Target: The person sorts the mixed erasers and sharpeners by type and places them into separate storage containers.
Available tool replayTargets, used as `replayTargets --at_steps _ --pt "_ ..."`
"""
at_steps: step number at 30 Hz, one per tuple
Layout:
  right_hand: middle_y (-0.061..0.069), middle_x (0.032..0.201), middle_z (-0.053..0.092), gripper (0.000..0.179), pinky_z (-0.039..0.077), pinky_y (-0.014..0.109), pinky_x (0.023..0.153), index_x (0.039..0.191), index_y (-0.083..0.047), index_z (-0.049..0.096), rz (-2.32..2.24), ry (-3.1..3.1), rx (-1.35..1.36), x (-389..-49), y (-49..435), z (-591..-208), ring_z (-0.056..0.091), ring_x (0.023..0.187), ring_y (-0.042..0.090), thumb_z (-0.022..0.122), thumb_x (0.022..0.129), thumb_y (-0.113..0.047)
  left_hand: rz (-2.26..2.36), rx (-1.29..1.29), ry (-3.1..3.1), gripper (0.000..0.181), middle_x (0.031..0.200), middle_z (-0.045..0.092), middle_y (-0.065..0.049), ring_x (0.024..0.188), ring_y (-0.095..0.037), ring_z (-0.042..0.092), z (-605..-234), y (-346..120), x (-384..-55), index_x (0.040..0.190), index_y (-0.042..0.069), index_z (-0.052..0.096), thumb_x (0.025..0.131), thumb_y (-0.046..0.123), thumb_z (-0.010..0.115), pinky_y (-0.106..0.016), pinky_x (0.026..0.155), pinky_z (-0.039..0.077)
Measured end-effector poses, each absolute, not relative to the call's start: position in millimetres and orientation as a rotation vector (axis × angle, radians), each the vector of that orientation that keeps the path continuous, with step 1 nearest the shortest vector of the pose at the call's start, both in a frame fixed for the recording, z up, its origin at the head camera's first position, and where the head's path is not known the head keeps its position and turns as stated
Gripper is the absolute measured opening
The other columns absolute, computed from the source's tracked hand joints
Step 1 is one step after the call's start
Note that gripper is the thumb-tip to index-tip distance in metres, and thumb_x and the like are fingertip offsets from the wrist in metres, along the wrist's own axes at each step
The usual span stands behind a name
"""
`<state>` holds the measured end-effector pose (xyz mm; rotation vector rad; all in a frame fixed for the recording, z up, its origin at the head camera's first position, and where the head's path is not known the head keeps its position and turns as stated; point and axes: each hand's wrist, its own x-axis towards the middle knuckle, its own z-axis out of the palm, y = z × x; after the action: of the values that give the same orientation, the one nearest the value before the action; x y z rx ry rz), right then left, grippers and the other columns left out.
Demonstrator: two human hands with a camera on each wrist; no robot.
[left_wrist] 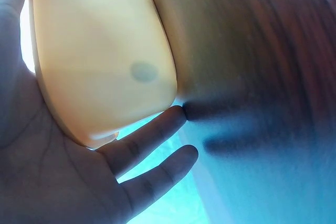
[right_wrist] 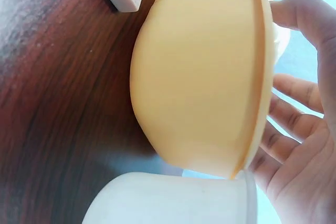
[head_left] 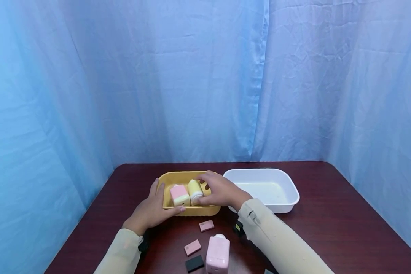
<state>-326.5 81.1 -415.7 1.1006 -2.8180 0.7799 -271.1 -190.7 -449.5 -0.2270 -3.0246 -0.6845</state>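
Note:
A yellow plastic basin stands on the table, holding a pink-and-cream squarish container and a yellow bottle with a white end. My left hand rests against the basin's left side, its thumb along the front rim. In the left wrist view the fingers spread straight past the basin's corner. My right hand reaches over the right side and holds the yellow bottle, thumb at the white end and fingertips at the other. The right wrist view hides most of the bottle behind the basin wall.
A white basin stands close to the yellow one's right. In front lie two small pink blocks, a black block and a pink bottle with a white cap. Blue curtains hang behind and beside the table.

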Motion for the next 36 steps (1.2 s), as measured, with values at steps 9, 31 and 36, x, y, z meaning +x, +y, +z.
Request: replayTargets --at_steps 9,31,36 --pt "0.003 0.131 0.061 0.063 0.056 0.038 0.092 0.140 -0.014 0.060 0.718 -2.755 1.090 -313.7 92.4 -408.3 0.066 0.109 0.020 0.078 0.088 -0.044 -0.689 -0.228 -3.021 0.134 0.173 0.004 -0.016 0.116 -0.036 0.065 -451.6 -190.4 -273.0 0.164 0.004 0.020 0.072 0.091 0.062 -0.051 0.090 0.057" --pt "-0.012 0.121 0.061 0.047 0.053 0.029 0.081 0.129 -0.021 0.068 0.557 -2.692 1.181 -264.1 106.5 -388.1 0.056 0.092 0.004 0.070 0.092 -0.049 -0.695 -0.206 -3.022 0.137 0.173 0.004 -0.015 0.119 -0.035 0.064 -451.7 -191.1 -272.9 0.164 0.004 0.019 0.070 0.094 0.060 -0.051 0.091 0.057" --pt "-0.013 0.119 0.060 0.045 0.051 0.027 0.076 0.128 -0.022 0.068 0.562 -2.674 1.205 -257.1 111.2 -387.7 0.058 0.089 0.009 0.069 0.092 -0.048 -0.701 -0.202 -3.017 0.137 0.173 0.003 -0.015 0.116 -0.034 0.065 -450.9 -191.4 -272.9 0.164 0.004 0.019 0.069 0.094 0.061 -0.050 0.090 0.057"
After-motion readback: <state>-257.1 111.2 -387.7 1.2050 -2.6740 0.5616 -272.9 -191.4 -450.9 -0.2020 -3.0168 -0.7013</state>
